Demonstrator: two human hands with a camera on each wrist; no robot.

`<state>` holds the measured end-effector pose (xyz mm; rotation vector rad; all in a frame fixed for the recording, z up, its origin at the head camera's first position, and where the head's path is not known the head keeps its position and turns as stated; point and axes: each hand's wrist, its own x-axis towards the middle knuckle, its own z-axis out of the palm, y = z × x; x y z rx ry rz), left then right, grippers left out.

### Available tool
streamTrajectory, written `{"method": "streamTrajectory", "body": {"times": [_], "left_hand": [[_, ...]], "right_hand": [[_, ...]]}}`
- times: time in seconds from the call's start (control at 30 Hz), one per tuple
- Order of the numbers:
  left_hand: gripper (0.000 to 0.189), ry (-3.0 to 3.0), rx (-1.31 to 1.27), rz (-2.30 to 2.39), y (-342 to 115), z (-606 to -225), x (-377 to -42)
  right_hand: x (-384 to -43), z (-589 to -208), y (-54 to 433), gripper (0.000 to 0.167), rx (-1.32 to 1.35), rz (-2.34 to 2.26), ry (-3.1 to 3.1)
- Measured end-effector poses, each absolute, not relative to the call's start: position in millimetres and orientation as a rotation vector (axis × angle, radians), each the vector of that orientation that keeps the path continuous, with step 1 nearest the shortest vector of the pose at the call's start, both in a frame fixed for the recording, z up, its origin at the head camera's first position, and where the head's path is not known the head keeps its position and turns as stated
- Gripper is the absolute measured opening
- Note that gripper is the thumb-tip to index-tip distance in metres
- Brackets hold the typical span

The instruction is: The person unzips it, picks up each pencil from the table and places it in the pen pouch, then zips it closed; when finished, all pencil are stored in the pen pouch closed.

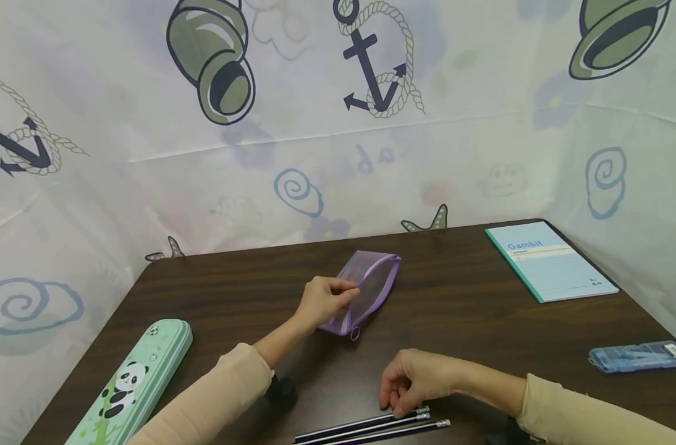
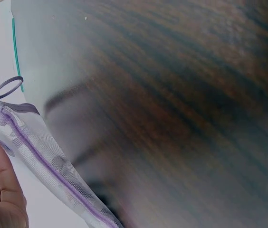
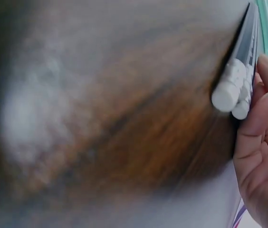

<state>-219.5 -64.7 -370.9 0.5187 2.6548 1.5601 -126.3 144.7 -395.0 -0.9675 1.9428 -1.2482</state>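
At the table's middle, my left hand (image 1: 327, 300) pinches the edge of a see-through mesh pencil pouch (image 1: 378, 294) with purple trim. The pouch's mouth gapes toward the right, and a ring pull hangs from its near corner. In the left wrist view, the left fingers (image 2: 5, 178) lie against the mesh pouch (image 2: 48, 161). My right hand (image 1: 421, 378) is low over three dark pencils (image 1: 371, 429) at the near edge. Its curled thumb and fingers (image 3: 261, 111) are right at the pencils' white eraser ends (image 3: 226, 95); I cannot tell whether they grip one.
A green pencil case (image 1: 132, 383) with a panda lies at the left. At the back right is a light blue notebook (image 1: 555, 262), and nearer on the right edge a blue translucent case (image 1: 638, 356). A printed curtain (image 1: 338, 148) hangs behind the dark wooden table (image 1: 232, 284).
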Motion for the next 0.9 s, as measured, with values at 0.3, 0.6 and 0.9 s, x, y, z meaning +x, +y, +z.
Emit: {"method": "streamTrajectory", "body": {"times": [0.3, 0.6, 0.9], "left_hand": [[0.018, 2.646, 0.505, 1.554, -65.3, -374.3, -220.5], [0.018, 2.602, 0.541, 1.58, -65.8, -373.4, -222.2], [0.02, 2.618, 0.559, 1.559, -68.0, -371.6, -222.2]], "right_hand": [[-121.2, -396.1, 138.8, 0.006, -1.08, -1.154, 2.184], [-118.1, -390.8, 135.3, 0.009, -1.154, -1.016, 2.304], [-117.8, -387.8, 133.0, 0.01, -1.212, -0.88, 2.369]]}}
